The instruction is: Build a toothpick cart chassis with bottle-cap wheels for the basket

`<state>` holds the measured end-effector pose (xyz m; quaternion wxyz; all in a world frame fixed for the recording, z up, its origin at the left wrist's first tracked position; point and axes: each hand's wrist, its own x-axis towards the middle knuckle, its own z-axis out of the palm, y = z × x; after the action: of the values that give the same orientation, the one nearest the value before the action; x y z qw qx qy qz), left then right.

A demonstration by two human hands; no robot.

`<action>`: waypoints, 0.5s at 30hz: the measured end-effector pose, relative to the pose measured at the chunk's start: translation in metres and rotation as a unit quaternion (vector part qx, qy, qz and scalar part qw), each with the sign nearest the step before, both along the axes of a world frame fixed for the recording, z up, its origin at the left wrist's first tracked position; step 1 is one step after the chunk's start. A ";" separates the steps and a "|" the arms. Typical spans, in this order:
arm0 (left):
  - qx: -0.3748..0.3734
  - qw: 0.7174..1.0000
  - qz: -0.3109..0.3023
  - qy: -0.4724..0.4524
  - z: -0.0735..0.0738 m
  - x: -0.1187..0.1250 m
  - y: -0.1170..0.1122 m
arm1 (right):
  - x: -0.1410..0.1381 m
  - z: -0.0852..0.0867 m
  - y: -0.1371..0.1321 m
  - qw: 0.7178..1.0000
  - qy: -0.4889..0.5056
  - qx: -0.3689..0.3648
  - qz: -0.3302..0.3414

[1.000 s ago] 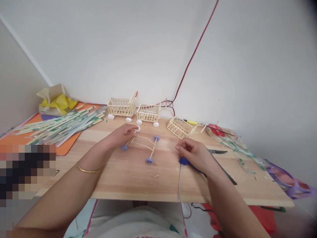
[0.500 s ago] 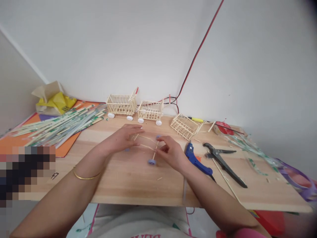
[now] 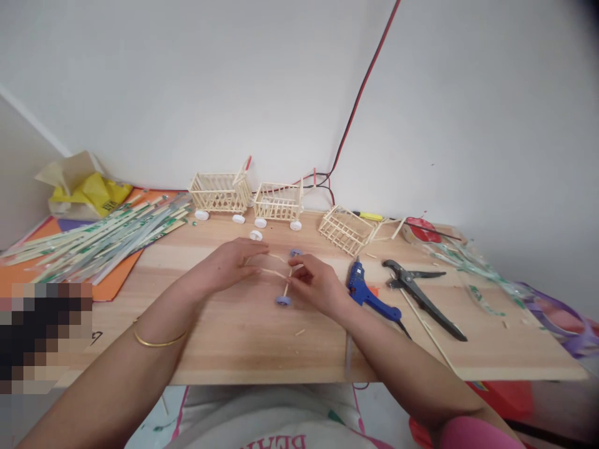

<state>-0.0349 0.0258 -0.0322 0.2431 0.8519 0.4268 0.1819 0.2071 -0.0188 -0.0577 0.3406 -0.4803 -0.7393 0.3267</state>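
A small frame of thin wooden sticks (image 3: 271,272) spans the gap between my hands just above the table. At its right end is a stick axle carrying blue-grey wheels, the near wheel (image 3: 283,300) in plain sight and the far wheel (image 3: 296,253) by my fingertips. My left hand (image 3: 229,268) grips the frame's left end between thumb and fingers, covering that end. With thumb and fingers, my right hand (image 3: 316,285) pinches the frame near the axle. A loose white wheel (image 3: 256,235) lies just beyond my left fingers.
Two stick carts, a left cart (image 3: 219,193) and a right cart (image 3: 279,202), stand by the wall. A stick basket (image 3: 346,229) lies tilted beside them. Rightward are a blue glue gun (image 3: 372,299), black cutters (image 3: 421,299) and tape (image 3: 421,231). Wrapped sticks (image 3: 112,234) pile up left.
The whole view has shifted slightly. The loose white wheel now shows beyond my left fingers, where it was hidden before. Both hands keep their hold on the stick frame.
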 end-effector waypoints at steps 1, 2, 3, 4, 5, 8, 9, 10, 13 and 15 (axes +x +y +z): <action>0.000 1.000 0.001 0.002 0.000 0.001 0.000 | 0.000 0.000 0.000 1.000 0.001 0.002 -0.001; 0.000 1.000 0.001 0.002 0.000 0.001 -0.001 | 0.000 0.000 0.001 1.000 0.001 0.006 -0.001; 0.000 1.000 -0.002 0.003 0.000 0.002 -0.001 | -0.001 -0.001 0.001 1.000 0.002 0.010 -0.001; 0.001 1.000 -0.004 0.003 0.000 0.002 -0.001 | -0.001 -0.001 0.001 1.000 0.001 0.013 -0.001; 0.004 1.000 -0.003 0.001 0.001 0.002 -0.002 | -0.001 -0.002 0.001 1.000 0.000 0.018 0.000; 0.011 1.000 -0.002 -0.009 0.002 0.003 -0.003 | -0.001 -0.004 0.002 1.000 -0.001 0.026 -0.001; 0.013 1.000 0.000 -0.012 0.002 0.003 -0.003 | -0.001 -0.004 0.002 1.000 -0.001 0.027 -0.002; 0.014 1.000 0.000 -0.014 0.003 0.004 -0.004 | -0.001 -0.004 0.002 1.000 0.000 0.027 -0.002; 0.011 1.000 0.003 -0.013 0.004 0.005 -0.005 | -0.001 -0.004 0.002 1.000 0.005 0.025 -0.002; 0.005 1.000 0.008 -0.010 0.004 0.006 -0.006 | -0.001 -0.004 0.002 1.000 0.007 0.027 -0.002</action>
<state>-0.0292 0.0202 -0.0280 0.2413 0.8477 0.4304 0.1949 0.2058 -0.0168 -0.0616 0.3593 -0.4704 -0.7444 0.3090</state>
